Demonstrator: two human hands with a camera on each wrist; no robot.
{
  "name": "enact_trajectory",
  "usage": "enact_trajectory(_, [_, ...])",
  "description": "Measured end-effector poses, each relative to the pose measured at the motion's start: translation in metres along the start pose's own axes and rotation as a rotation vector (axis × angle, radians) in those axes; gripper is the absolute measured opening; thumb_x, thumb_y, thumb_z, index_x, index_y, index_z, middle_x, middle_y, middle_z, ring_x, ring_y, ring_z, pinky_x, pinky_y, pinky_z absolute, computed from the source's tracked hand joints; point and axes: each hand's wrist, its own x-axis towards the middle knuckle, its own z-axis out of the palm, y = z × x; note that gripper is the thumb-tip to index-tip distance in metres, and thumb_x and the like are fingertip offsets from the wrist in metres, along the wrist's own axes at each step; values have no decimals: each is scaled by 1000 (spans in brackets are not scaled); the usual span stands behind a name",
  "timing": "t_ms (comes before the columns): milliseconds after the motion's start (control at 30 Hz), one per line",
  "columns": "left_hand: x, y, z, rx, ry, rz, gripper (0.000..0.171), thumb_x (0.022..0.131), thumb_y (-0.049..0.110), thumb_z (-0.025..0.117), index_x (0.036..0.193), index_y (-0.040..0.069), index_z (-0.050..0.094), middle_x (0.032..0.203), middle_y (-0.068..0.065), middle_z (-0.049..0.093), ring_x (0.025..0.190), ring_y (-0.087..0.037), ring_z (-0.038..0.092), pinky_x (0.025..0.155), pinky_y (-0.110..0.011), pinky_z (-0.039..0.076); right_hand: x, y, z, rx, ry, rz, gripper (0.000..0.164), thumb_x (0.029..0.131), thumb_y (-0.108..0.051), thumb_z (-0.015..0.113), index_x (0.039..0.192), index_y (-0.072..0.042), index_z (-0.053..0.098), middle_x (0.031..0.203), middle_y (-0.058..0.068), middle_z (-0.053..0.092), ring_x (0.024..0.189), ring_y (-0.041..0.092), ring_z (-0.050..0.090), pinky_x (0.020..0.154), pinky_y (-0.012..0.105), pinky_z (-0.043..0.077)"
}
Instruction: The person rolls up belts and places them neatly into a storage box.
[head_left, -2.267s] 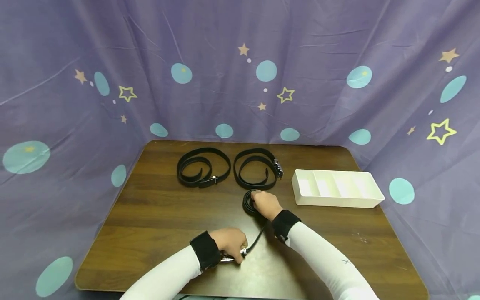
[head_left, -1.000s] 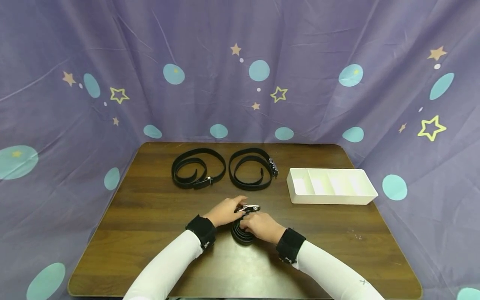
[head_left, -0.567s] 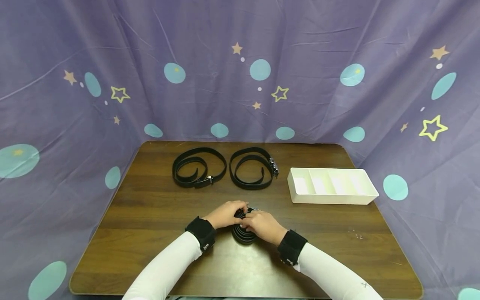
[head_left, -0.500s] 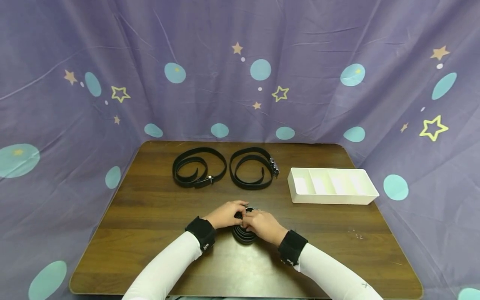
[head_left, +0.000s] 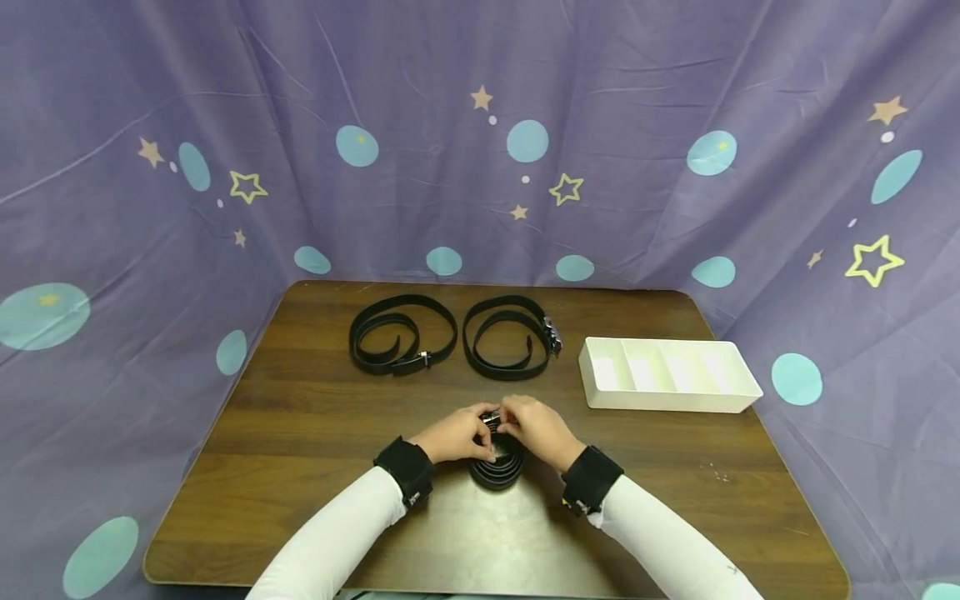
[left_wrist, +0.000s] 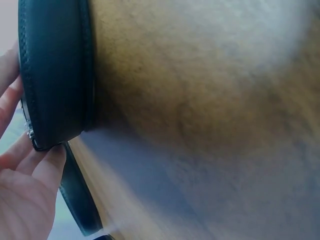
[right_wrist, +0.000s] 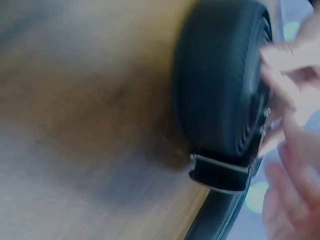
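Note:
A black belt (head_left: 498, 475), wound into a tight coil, stands on its edge on the table in front of me. Its metal buckle (head_left: 491, 419) sits at the far side of the coil. My left hand (head_left: 453, 435) grips the coil from the left, thumb at its top and fingers reaching the buckle side. From the right, my right hand (head_left: 542, 427) pinches the belt beside the buckle, fingertips curled. In the right wrist view the buckle's frame (right_wrist: 220, 172) lies against the coil's outer turn. The left wrist view shows fingers at the lower end of the coil (left_wrist: 55, 70).
Two more black belts, a left one (head_left: 402, 333) and a right one (head_left: 510, 337), lie loosely looped at the back of the brown wooden table (head_left: 300, 467). A white divided box (head_left: 667, 400) stands at the right. A purple curtain (head_left: 420, 183) hangs behind.
The belt's trailing buckle end, stretched toward the front 2.3 s ago, is now wrapped round the coil. Lately my right hand has shifted from the coil's top to the buckle.

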Motion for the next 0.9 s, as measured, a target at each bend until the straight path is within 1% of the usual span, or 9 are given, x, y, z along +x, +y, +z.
enact_trajectory(133, [-2,0,4,55,48,-8,20,77,34,80,66,24,68,145,-14,47,136,-25,43,106,-35,40,11,7,0,4,66,97,23,77,-7,79,82,-12,57,79,-2,58,76,12,59,67,29,50])
enact_trajectory(233, [-7,4,6,109,74,-41,19,77,38,79,66,27,68,145,-14,47,137,-28,41,107,-38,40,16,9,3,28,-1,139,22,76,-5,80,81,-11,59,77,-2,58,72,11,58,63,27,49])
enact_trajectory(333, [-13,12,9,230,124,-62,20,77,44,78,67,30,69,143,-11,50,136,-29,42,105,-41,41,22,9,3,39,-80,196,19,76,-7,79,79,-13,62,74,-4,58,68,9,56,61,25,46])
enact_trajectory(433, [-17,22,10,419,191,-10,18,75,47,78,68,32,71,129,-3,58,122,-22,49,94,-36,46,30,9,0,38,-150,256,16,75,-8,79,77,-15,64,70,-6,60,63,8,53,57,26,44])
enact_trajectory(533, [-15,31,10,574,197,86,12,78,40,78,72,30,74,105,7,64,99,-13,54,78,-28,45,39,9,-5,36,-210,289,16,74,-9,80,74,-15,65,68,-6,62,60,8,54,56,26,44])
enact_trajectory(600, [-11,36,9,589,154,106,8,80,32,76,74,29,74,90,12,65,85,-8,57,70,-25,45,45,9,-8,33,-246,297,19,73,-8,81,70,-15,64,67,-6,61,59,9,53,56,26,44])
enact_trajectory(700, [-5,41,7,522,71,47,11,81,25,74,71,28,71,72,16,63,69,-4,59,61,-25,48,52,9,-10,2,-291,302,24,71,-8,82,66,-16,60,66,-6,58,59,10,51,55,26,42])
enact_trajectory(800, [-2,43,6,454,42,-36,16,80,29,76,66,29,68,64,18,60,61,-3,57,55,-27,49,56,8,-8,-43,-299,308,26,71,-10,83,65,-17,59,66,-7,58,60,9,51,53,27,42])
enact_trajectory(900, [-2,41,8,436,44,-54,18,78,35,79,64,30,68,63,20,58,59,-1,55,54,-25,47,55,11,-4,-67,-261,305,24,73,-13,83,68,-18,60,67,-8,60,60,9,53,53,27,44])
